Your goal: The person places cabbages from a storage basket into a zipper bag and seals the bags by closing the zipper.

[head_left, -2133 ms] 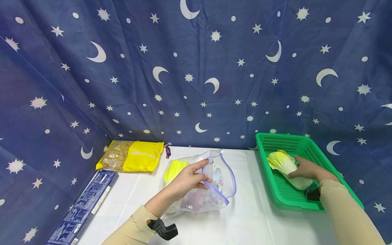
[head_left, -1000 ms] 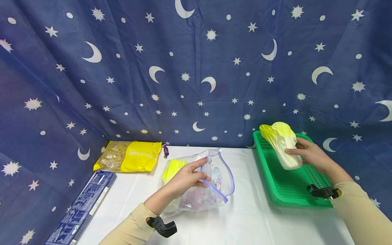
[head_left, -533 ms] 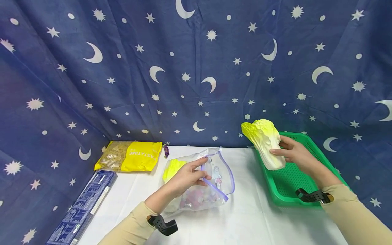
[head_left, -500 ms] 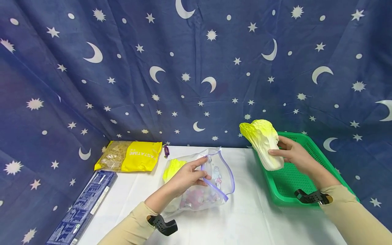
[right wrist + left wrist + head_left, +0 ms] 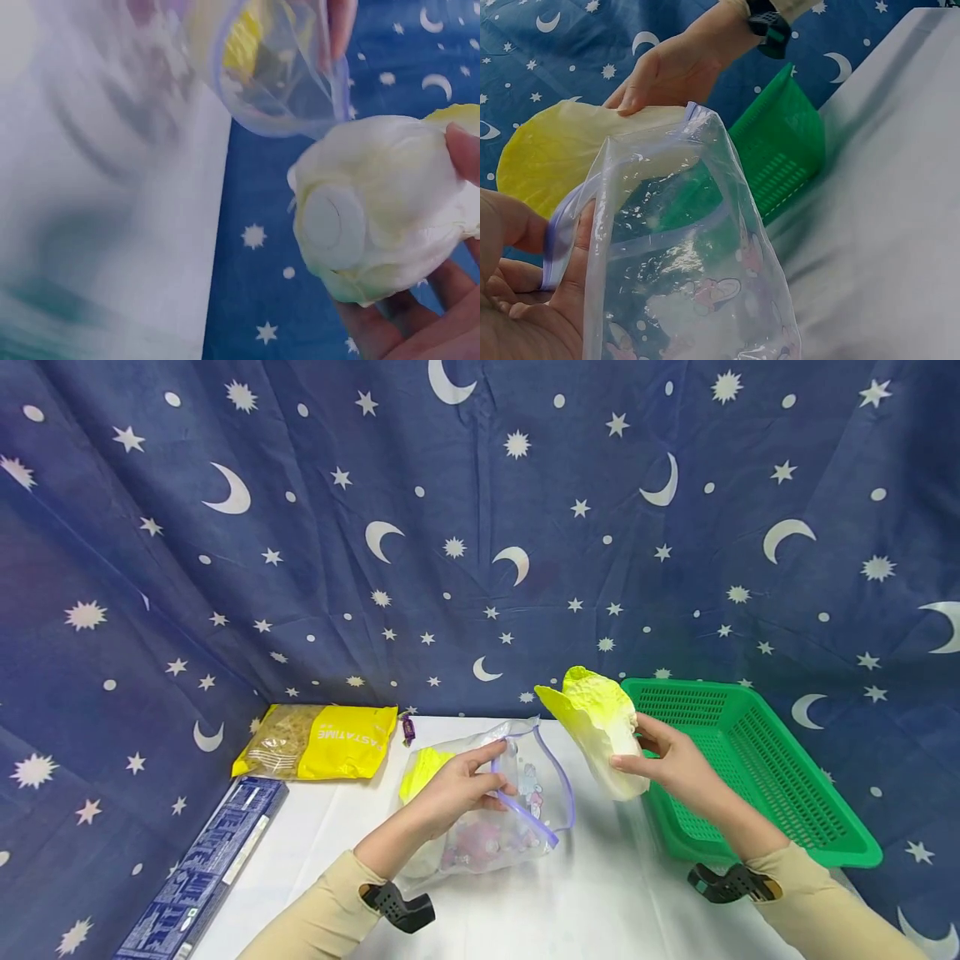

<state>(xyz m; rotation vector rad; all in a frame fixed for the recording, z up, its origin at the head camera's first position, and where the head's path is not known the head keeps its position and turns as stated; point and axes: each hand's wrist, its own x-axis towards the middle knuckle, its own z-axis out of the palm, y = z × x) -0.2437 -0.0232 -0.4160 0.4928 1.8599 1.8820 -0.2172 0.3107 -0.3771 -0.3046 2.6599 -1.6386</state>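
Holding cabbage (image 5: 604, 735) | right fingers (image 5: 654, 729) | clear bag (image 5: 480, 847): yellow leafy vegetable (image 5: 424, 772) inside

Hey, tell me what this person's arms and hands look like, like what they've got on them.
Both the left hand and the right hand are ungloved. Each arm wears a long, plain beige fabric sleeve reaching close to the wrist. A black strapped wrist device with a blocky end sits on each wrist; the left one's strap shows small holes. No cables are visible.

Bag (image 5: 480, 845) mouth gapes twd basket (image 5: 862, 855); 1 cabbage (image 5: 596, 731) in way btwn.
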